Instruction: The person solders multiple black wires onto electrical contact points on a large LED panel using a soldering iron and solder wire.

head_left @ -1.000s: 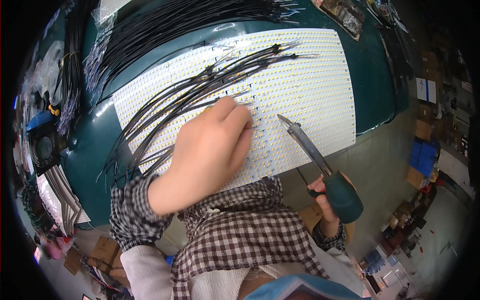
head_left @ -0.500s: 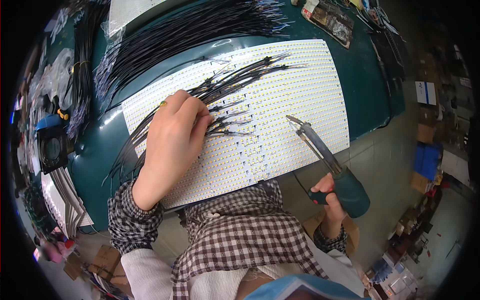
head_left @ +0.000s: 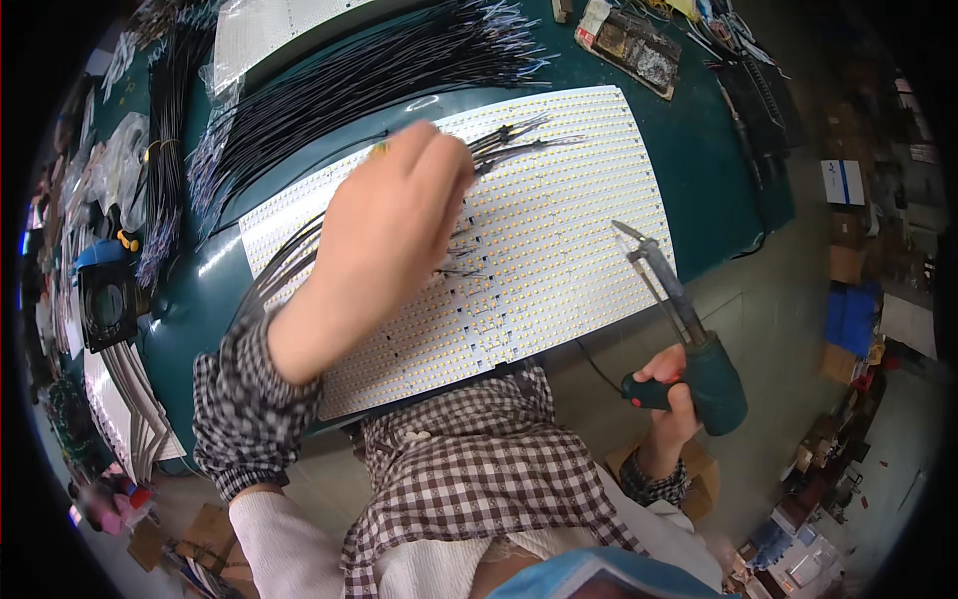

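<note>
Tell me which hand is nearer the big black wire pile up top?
Left. The left hand is over the white board, below the wire pile; the right hand is farther off, at lower right.

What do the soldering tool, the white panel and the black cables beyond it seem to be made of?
The soldering tool: its handle looks like moulded plastic, dull green and rounded; its shaft seems metal, grey and worn.
The white panel: perhaps coated circuit board, flat, with rows of small yellowish dots.
The black cables: probably plastic-sheathed, slightly glossy; thin bluish wires show at their ends.
</note>
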`<state>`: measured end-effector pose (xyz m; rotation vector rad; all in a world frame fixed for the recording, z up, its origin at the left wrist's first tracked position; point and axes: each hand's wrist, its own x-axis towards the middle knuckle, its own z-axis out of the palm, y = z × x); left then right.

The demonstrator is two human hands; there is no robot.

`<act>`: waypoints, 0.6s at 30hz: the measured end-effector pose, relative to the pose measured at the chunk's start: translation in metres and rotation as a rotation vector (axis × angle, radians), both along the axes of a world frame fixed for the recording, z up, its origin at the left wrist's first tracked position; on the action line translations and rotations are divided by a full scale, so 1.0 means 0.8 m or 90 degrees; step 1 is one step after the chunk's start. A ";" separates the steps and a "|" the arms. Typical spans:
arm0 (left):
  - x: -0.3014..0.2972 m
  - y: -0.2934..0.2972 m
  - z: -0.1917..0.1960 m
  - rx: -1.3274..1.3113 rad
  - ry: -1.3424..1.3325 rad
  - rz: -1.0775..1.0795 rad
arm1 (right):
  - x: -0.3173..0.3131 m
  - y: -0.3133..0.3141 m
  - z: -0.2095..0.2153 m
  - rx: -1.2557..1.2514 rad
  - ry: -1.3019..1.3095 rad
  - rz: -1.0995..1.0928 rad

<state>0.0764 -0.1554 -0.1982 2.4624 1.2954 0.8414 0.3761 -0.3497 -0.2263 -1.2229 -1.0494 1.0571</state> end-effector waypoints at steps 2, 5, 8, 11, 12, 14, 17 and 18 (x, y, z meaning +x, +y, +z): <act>0.002 -0.042 0.021 -0.076 0.022 -0.030 | 0.003 -0.002 -0.001 0.005 0.005 -0.013; -0.001 -0.091 0.009 -0.164 0.069 -0.028 | 0.001 -0.004 0.000 -0.017 0.053 -0.023; 0.003 -0.095 -0.003 -0.181 0.048 -0.014 | -0.003 -0.002 -0.001 -0.021 0.057 -0.013; 0.015 -0.089 -0.008 -0.158 0.016 -0.022 | -0.006 -0.002 0.000 -0.013 0.063 0.028; 0.018 -0.088 -0.009 -0.147 0.030 -0.035 | -0.008 -0.004 0.003 -0.023 0.065 0.028; 0.020 -0.085 -0.019 -0.141 0.041 -0.034 | -0.008 -0.008 0.003 -0.032 0.066 0.027; 0.018 -0.099 -0.011 -0.151 0.021 -0.015 | -0.007 -0.016 0.001 -0.038 0.074 0.015; 0.014 -0.107 -0.005 -0.164 -0.009 0.010 | -0.008 -0.017 0.003 -0.040 0.071 0.014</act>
